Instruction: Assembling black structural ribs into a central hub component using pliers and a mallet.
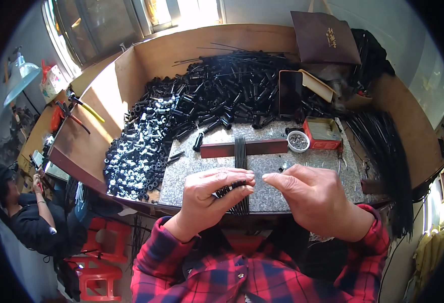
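Note:
My left hand is closed, palm turned inward, around a row of small black ring-ended pieces. Under it runs a bundle of thin black rods, laid side by side across a dark red bar. Just right of it, my right hand is closed in a pinch, thumb toward the left fingertips but apart from them. Whatever the right fingers may hold is too small or hidden. Both hands are over the near edge of a speckled grey slab.
A heap of black and shiny tubular parts fills the back and left. Right of the bar stand a white cup of small metal bits, a red tin and a phone. Long black rods hang at right. Another person sits at left.

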{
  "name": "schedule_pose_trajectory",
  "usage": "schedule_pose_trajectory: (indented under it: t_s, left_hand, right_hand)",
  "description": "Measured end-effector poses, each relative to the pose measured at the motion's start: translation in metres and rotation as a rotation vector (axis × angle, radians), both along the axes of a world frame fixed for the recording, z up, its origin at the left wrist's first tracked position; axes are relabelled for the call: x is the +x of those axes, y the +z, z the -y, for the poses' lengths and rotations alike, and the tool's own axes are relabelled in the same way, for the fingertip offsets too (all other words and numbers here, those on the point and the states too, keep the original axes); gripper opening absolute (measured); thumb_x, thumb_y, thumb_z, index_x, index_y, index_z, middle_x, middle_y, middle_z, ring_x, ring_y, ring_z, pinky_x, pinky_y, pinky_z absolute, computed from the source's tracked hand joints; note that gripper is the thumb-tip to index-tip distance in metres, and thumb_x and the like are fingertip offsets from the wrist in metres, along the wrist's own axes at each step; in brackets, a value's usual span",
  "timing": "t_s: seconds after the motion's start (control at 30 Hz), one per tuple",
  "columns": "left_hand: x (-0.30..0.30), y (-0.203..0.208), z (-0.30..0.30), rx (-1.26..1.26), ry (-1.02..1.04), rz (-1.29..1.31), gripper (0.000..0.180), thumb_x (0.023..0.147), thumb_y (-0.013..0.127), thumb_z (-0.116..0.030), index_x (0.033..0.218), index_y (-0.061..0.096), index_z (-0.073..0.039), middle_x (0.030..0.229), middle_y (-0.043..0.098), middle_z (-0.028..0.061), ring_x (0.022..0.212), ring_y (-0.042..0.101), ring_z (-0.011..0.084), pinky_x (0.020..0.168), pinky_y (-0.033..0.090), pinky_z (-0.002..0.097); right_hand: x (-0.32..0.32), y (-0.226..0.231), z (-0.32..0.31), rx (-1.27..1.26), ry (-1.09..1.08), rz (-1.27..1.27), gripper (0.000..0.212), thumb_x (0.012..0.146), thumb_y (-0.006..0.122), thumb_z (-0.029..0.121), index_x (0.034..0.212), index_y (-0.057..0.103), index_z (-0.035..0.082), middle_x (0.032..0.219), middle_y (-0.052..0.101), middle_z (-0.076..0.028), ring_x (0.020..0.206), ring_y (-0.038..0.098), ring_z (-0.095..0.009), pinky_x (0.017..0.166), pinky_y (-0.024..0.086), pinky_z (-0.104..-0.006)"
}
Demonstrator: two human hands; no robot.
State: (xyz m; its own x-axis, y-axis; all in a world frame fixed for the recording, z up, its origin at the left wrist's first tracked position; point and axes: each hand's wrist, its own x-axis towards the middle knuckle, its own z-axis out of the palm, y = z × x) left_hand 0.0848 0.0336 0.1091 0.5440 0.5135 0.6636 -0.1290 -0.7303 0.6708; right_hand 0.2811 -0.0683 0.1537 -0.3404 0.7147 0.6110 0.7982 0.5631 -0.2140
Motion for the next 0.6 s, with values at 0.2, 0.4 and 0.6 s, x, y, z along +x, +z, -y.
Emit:
schedule_pose_trajectory:
  t_s: [0.2,0.4,0.6]
  left_hand:
    - [-0.0016,0.0038,0.0027,0.044,-0.023,-0.062,0.015,0.076,0.071,0.002,0.091,0.070,0.002,0.090,0.070,0.0144,0.092,0.068,0.0258,0.080,0.054,0.0331]
    - [-0.0014,0.0010,0.0011,0.074,-0.021,-0.008,0.017,0.076,0.074,-0.006,0.092,0.070,-0.002,0.090,0.070,0.0112,0.088,0.069,0.0242,0.075,0.054,0.0311]
    - [-0.0038,-0.0002,-0.0004,0.086,-0.036,-0.015,0.018,0.076,0.073,-0.005,0.093,0.070,-0.002,0.090,0.070,0.0108,0.089,0.069,0.0240,0.076,0.054,0.0309]
  right_hand:
    - [-0.0022,0.0034,0.0013,-0.001,0.009,0.013,0.036,0.070,0.062,-0.009,0.104,0.065,0.004,0.074,0.061,-0.011,0.061,0.063,-0.026,0.050,0.049,-0.0340]
    - [-0.0028,0.0059,0.0024,0.021,0.014,0.040,0.038,0.069,0.062,-0.009,0.104,0.066,0.004,0.073,0.061,-0.011,0.061,0.062,-0.025,0.050,0.049,-0.0342]
    - [-0.0031,0.0068,0.0031,0.028,0.005,0.051,0.038,0.069,0.061,-0.009,0.104,0.066,0.004,0.073,0.060,-0.011,0.060,0.062,-0.025,0.050,0.049,-0.0341]
